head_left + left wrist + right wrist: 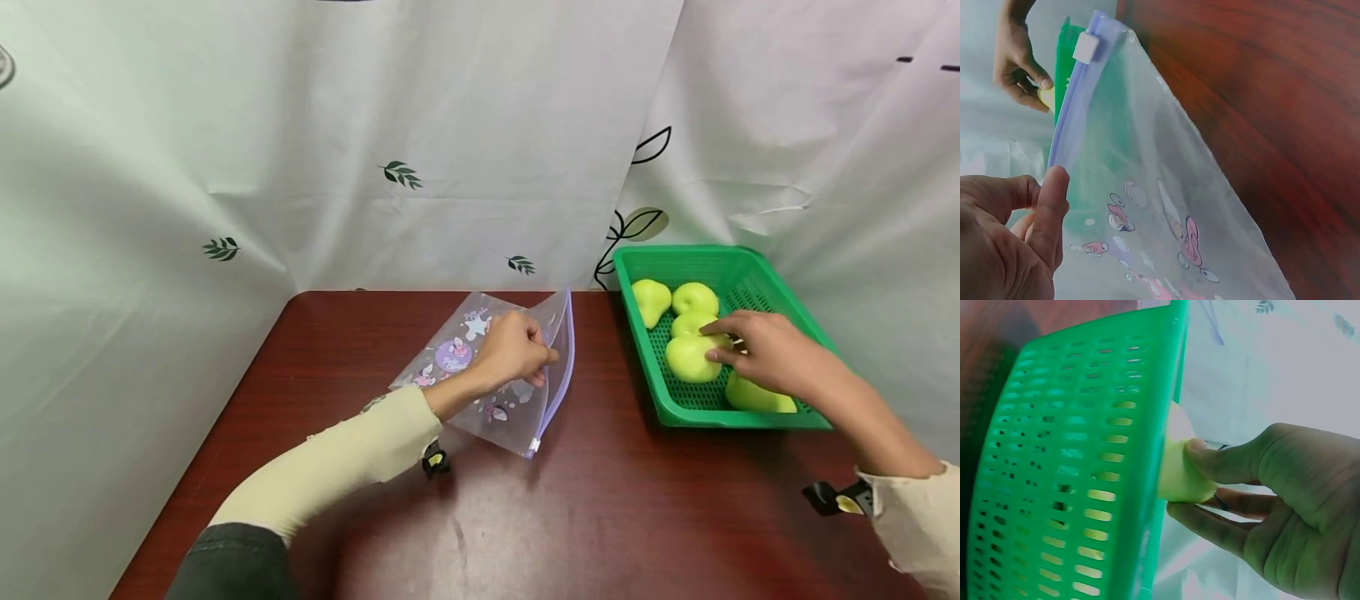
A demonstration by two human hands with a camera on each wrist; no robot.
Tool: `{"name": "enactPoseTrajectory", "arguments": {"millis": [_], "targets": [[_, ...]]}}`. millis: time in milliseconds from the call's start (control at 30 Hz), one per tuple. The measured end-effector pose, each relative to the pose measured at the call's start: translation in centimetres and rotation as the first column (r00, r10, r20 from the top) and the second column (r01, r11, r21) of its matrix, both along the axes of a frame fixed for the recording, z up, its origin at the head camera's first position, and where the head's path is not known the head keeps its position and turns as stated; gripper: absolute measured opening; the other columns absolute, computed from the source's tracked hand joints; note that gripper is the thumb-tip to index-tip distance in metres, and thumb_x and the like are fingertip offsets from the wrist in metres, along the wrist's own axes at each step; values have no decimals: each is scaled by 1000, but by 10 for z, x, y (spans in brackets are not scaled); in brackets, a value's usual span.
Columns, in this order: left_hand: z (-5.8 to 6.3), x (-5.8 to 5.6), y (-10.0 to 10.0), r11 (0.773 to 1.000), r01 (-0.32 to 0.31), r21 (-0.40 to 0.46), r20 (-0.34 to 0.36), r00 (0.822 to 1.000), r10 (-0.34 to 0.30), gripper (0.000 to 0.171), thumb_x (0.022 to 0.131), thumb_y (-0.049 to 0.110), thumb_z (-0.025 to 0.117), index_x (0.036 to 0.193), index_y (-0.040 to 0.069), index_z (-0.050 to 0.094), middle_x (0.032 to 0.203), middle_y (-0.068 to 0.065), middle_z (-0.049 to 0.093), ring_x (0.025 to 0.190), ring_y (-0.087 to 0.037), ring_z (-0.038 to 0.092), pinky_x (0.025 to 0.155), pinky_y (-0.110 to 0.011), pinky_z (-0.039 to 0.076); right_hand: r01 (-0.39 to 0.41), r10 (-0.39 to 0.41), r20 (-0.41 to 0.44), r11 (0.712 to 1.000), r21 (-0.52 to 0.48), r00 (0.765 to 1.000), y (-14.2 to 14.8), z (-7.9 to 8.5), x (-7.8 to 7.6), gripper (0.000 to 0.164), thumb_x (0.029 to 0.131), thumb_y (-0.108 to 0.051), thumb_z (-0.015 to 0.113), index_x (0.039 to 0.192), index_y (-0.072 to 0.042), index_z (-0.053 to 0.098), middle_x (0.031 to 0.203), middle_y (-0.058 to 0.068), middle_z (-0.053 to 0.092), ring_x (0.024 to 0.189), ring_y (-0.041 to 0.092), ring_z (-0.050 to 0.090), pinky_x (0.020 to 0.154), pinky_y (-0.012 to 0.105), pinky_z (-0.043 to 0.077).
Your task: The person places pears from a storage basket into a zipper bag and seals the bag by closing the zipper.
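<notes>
Head view: I'm watching the left hand (517,350) pinch the bag (453,358) at its zip edge; right hand (772,350) grips a fruit (688,360) within the basket (651,375), open table (602,375) between bag and basket.

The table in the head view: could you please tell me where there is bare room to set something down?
The table is bare left of the clear bag, between bag and green basket, and in front of both, between the sleeves. The basket is crowded with fruit, the right hand gripping one; the left hand pinches the bag.
</notes>
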State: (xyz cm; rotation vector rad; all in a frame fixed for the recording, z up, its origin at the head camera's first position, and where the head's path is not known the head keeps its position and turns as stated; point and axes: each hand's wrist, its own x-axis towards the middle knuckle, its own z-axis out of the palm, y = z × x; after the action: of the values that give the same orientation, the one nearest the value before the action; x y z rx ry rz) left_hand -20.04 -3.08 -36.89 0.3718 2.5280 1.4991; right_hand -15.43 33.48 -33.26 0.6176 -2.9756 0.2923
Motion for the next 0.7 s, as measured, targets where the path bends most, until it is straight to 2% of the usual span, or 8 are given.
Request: {"name": "enactPoseTrajectory", "arguments": {"millis": [167, 233, 333, 433, 600, 633, 700], "targets": [[9, -9, 5, 995, -78, 58, 73, 995, 73, 40, 96, -3, 86, 64, 6, 63, 79, -22, 80, 43, -10, 69, 56, -37, 74, 59, -62, -89, 998, -33, 994, -4, 11, -2, 38, 99, -8, 86, 129, 12, 76, 119, 34, 76, 92, 39, 77, 73, 53, 66], [11, -12, 5, 990, -98, 101, 98, 991, 88, 39, 96, -3, 84, 64, 5, 64, 90, -29, 82, 43, -10, 70, 54, -33, 72, 72, -81, -146, 995, -62, 986, -8, 15, -3, 39, 97, -7, 87, 130, 11, 76, 118, 34, 76, 90, 38, 75, 71, 50, 63], [13, -17, 5, 978, -120, 172, 129, 987, 99, 38, 98, -4, 81, 65, 3, 64, 99, -36, 80, 45, -11, 71, 55, -32, 73, 78, -105, -231, 990, -120, 967, -15, 20, -5, 39, 96, -5, 88, 130, 8, 77, 117, 32, 78, 88, 37, 71, 68, 45, 57], [15, -21, 7, 964, -143, 225, 152, 982, 111, 38, 99, -3, 81, 66, 4, 63, 94, -34, 80, 47, -11, 72, 58, -32, 74, 75, -127, -285, 980, -187, 950, -24, 25, -4, 39, 97, -6, 87, 133, 4, 78, 121, 29, 79, 87, 36, 71, 69, 38, 52], [19, -28, 9, 944, -152, 293, 168, 980, 105, 37, 100, -3, 78, 66, 6, 64, 71, -14, 76, 47, -11, 73, 57, -30, 73, 85, -182, -297, 947, -311, 937, -42, 34, -2, 38, 100, -14, 87, 137, -5, 80, 130, 21, 81, 95, 37, 74, 75, 18, 44], [20, -29, 10, 941, -149, 303, 172, 980, 100, 37, 99, -3, 77, 66, 6, 65, 68, -11, 74, 47, -11, 73, 57, -30, 73, 84, -190, -299, 938, -335, 935, -46, 36, -2, 38, 100, -15, 87, 137, -7, 81, 129, 19, 82, 95, 33, 74, 75, 14, 43], [22, -31, 11, 936, -144, 320, 176, 980, 91, 35, 99, -5, 74, 67, 6, 66, 64, -6, 71, 48, -11, 73, 57, -29, 73, 74, -198, -300, 922, -379, 933, -55, 39, -1, 37, 100, -16, 88, 136, -10, 82, 127, 15, 83, 94, 15, 74, 76, 7, 42]]}}
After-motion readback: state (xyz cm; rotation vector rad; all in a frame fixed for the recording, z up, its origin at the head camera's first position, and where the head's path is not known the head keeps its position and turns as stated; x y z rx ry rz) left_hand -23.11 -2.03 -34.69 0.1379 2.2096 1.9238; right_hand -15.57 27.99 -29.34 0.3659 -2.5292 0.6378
